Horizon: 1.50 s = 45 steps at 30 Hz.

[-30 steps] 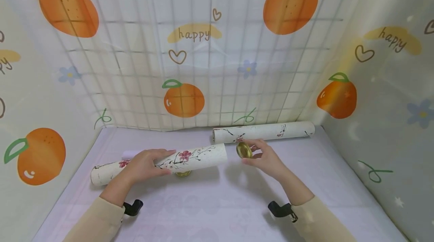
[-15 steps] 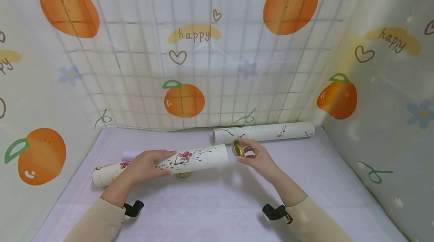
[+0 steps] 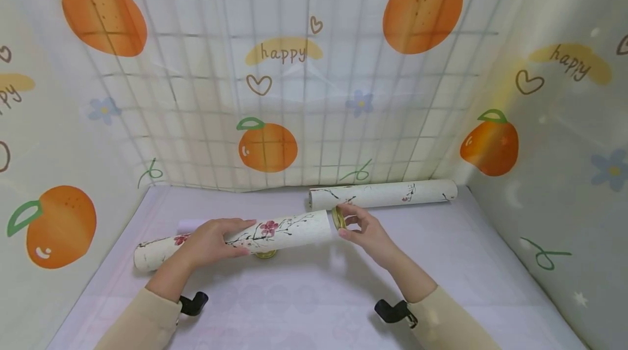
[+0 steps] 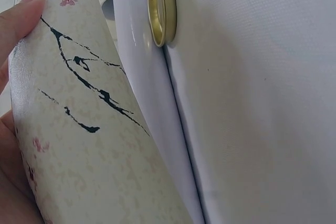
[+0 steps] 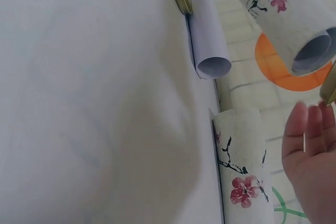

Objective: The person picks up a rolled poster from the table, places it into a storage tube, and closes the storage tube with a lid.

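My left hand [image 3: 213,238] grips a paper tube [image 3: 289,231] with plum blossoms printed on it, thumb and fingers curled round its middle. In the right wrist view the tube's end [image 5: 313,55] is hollow, with rolled layers inside. A round gold lid [image 3: 338,218] is pinched between the fingertips and thumb of my right hand [image 3: 367,235]. It stands on edge just to the right of the tube's right end, very close to it; whether they touch I cannot tell. Below the tube, a second gold lid [image 4: 167,10] rests on edge, partly hidden in the head view.
Behind my left hand lies a plain lilac roll [image 3: 190,225], mostly hidden by the tube in the head view. Another blossom-printed roll [image 3: 382,194] lies along the back edge of the lilac-covered table [image 3: 294,306]. Printed fabric walls [image 3: 294,137] stand at the back and sides.
My right hand has moved left, bringing the gold lid to the tube's end and turning it nearly edge-on to the head view. The left hand and tube have barely moved.
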### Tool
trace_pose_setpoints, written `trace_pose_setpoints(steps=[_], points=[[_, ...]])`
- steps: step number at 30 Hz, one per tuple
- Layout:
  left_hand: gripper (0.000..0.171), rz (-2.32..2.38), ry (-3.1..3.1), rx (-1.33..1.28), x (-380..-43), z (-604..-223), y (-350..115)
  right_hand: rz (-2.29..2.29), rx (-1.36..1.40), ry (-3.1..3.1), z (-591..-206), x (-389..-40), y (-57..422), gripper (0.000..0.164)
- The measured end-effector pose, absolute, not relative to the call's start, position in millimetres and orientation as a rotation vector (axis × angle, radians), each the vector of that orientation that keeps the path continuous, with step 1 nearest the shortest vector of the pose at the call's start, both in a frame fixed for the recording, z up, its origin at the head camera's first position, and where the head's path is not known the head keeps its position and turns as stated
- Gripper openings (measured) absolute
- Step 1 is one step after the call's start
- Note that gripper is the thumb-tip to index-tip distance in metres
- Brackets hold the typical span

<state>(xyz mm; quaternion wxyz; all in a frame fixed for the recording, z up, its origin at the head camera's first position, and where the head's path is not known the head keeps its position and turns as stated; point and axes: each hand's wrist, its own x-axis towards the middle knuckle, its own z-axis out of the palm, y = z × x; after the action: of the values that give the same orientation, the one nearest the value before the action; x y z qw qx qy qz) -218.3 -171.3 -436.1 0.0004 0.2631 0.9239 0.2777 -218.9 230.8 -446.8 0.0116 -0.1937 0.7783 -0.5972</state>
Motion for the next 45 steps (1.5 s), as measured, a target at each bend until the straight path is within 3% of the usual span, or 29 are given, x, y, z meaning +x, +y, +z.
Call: trace_pose_setpoints(steps=[45], points=[[0.067,0.891,2.902,0.828,-217.1,-435.7,-171.7,-2.013,-0.764,2.133,-467.8,-222.7,221.1,0.064]])
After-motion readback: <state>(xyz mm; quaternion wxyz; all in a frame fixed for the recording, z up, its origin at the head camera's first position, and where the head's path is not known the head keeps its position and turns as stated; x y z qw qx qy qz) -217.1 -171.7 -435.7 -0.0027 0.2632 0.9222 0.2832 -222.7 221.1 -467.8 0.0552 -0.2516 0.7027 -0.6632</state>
